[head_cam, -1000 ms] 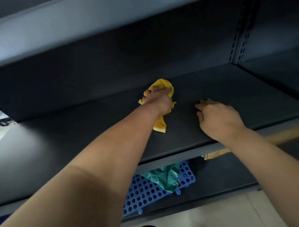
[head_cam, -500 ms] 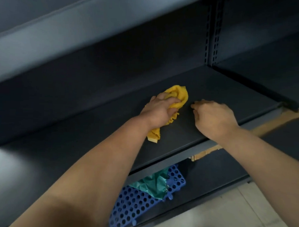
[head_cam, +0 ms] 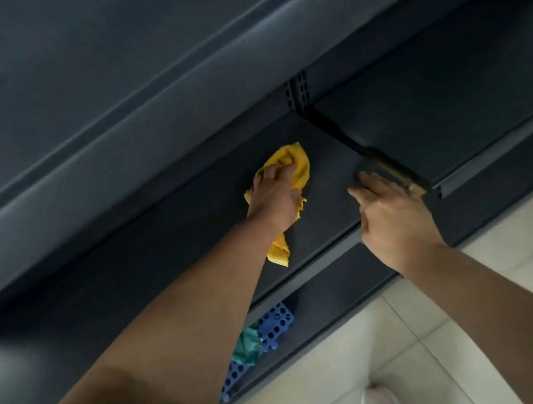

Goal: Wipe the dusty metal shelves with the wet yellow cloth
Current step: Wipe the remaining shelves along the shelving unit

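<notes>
Left hand point(head_cam: 274, 196) fingers closed on bunched yellow cloth point(head_cam: 294, 169) pressed to dark shelf point(head_cam: 171, 243); right hand point(head_cam: 393, 216) just right of it, fingers spread flat, holding nothing.

Down on the lowest level lies a blue perforated plastic panel point(head_cam: 272, 325), with a crumpled green bag point(head_cam: 246, 347) resting on top of it. Pale floor tiles point(head_cam: 375, 344) run alongside, and something whitish point(head_cam: 381, 402), too blurred to identify, sits near the bottom edge.
</notes>
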